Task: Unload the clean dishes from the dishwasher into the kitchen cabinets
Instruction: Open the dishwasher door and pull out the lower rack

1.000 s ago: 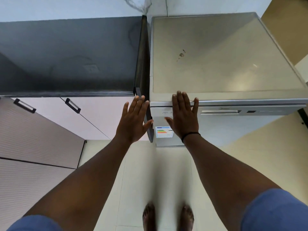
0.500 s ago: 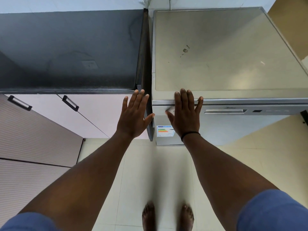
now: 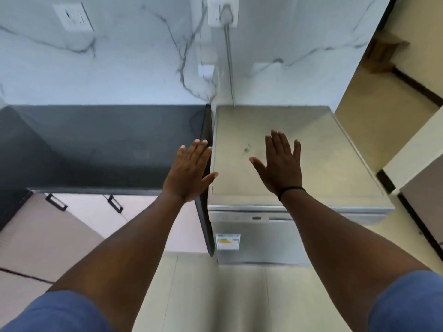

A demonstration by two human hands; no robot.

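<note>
A silver freestanding dishwasher (image 3: 335, 164) stands right of the dark counter, its door (image 3: 263, 245) closed, with an energy label on the front. My right hand (image 3: 281, 167) hovers flat with straight fingers over the dishwasher's top and holds nothing. My left hand (image 3: 189, 171) is raised with straight fingers over the gap between counter and dishwasher, also holding nothing. Pale lower cabinets (image 3: 79, 226) with black handles sit under the counter at left. No dishes are visible.
A dark countertop (image 3: 96, 144) runs left of the dishwasher. Behind it is a marble wall (image 3: 119, 68) with a switch and a socket with a plugged cord (image 3: 224, 13). Beige floor tiles (image 3: 215, 295) lie below; a doorway opens at right.
The view has tilted up, revealing the wall. Both hands have risen from the dishwasher's front edge to above the top surface, still flat and holding nothing.
</note>
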